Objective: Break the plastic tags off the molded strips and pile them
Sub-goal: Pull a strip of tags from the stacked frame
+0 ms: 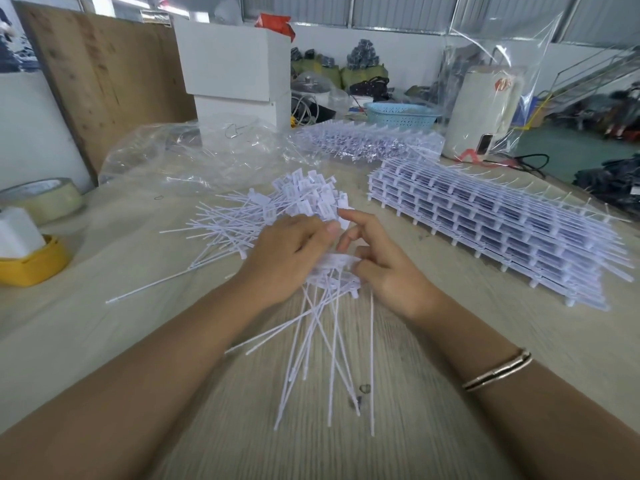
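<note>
My left hand (291, 254) and my right hand (384, 268) meet at the middle of the table and both grip one bunch of white plastic tags (332, 327) by its heads; the thin tails fan down toward me. Just beyond my fingers lies a loose pile of broken-off tags (277, 209), heads to the right, tails spreading left. A tall stack of molded strips (502, 226) sits to the right of my hands. A second, flatter heap of strips (367, 143) lies further back. The image is slightly blurred.
A crumpled clear plastic bag (194, 157) lies at the back left. A tape roll (41, 199) and a yellow holder (34, 261) stand at the left edge. Behind are white boxes (235, 64), a blue basket (398, 116) and a bagged white appliance (481, 112).
</note>
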